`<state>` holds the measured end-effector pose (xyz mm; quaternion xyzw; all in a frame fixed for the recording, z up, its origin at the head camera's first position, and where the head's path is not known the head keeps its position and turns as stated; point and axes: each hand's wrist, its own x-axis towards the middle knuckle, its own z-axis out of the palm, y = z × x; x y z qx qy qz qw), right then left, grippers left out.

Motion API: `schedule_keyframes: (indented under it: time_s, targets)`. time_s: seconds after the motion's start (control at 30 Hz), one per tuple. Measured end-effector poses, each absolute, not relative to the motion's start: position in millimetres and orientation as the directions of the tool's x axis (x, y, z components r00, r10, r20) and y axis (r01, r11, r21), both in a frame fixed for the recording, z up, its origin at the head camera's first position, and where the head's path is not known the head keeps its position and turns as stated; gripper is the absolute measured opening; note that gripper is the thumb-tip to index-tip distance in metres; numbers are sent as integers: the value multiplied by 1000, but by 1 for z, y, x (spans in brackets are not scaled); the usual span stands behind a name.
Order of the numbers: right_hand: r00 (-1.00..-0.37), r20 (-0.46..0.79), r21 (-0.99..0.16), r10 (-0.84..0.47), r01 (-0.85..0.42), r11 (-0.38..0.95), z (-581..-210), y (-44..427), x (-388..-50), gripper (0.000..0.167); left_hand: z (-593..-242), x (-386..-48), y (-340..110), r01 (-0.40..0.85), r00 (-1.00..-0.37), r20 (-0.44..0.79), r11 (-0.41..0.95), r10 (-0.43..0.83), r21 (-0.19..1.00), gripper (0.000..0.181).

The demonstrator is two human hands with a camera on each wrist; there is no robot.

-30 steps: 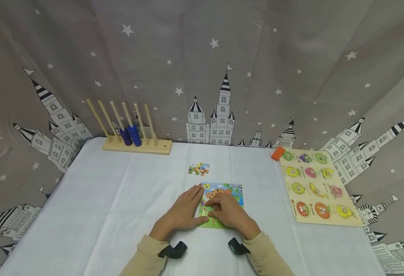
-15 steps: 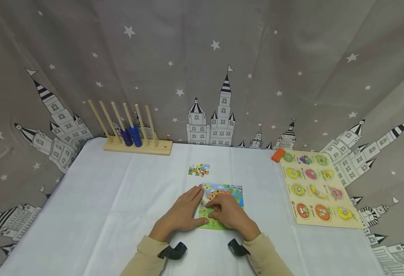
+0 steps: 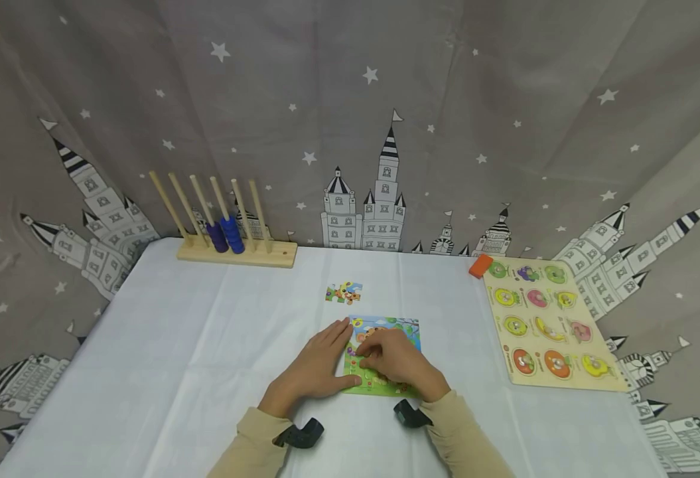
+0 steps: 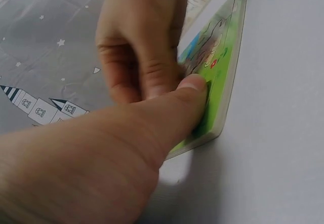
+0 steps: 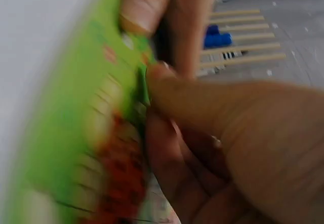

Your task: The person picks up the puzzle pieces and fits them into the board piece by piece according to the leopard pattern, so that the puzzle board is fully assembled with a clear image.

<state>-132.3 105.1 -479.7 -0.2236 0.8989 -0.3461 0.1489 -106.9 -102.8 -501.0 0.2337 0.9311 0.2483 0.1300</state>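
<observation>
A jigsaw puzzle (image 3: pixel 411 328) with a bear picture on a green and blue ground lies on the white cloth. My left hand (image 3: pixel 318 365) rests along its left side with fingers extended. That thumb presses the board's lower left corner, as the left wrist view (image 4: pixel 192 82) confirms. Over the puzzle's left half, my right hand (image 3: pixel 396 358) has its thumb and fingertips together. In the right wrist view they pinch a small green puzzle piece (image 5: pixel 143 84) at the board's surface. The fingers hide most of that piece. Behind the board lie joined loose puzzle pieces (image 3: pixel 345 293).
At the back left stands a wooden peg rack (image 3: pixel 236 257) with upright rods and blue and purple beads. To the right lies a fruit peg board (image 3: pixel 529 313), an orange block (image 3: pixel 481 266) at its corner. A grey castle-print curtain (image 3: pixel 266 79) hangs behind.
My right hand has shifted slightly, its wrist turning a little and the fingers rising slightly over the puzzle. The left hand stays in place.
</observation>
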Motion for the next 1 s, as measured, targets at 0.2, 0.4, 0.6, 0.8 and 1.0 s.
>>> schedule_keyframes:
  time_s: [0.2,0.4,0.6,0.8,1.0]
  targets:
    - [-918,-91,-723,-386,-206,659,-472,101,-172,15,-498,-108,-104,362,-860,-127,767,493,530,97]
    - [-929,-57,-726,-367,-213,653,-479,88,-212,30,-500,-106,-105,372,-860,-113,763,497,528,97]
    - [-925,-74,-711,-373,-214,670,-489,77,-233,39,-502,-106,-104,374,-860,-108,762,498,529,97]
    - [-925,-71,-678,-373,-229,698,-491,67,-238,43,-502,-106,-104,379,-859,-107,761,502,526,98]
    - [-928,-29,-655,-371,-263,709,-488,57,-239,37,-501,-106,-105,377,-860,-102,758,500,532,98]
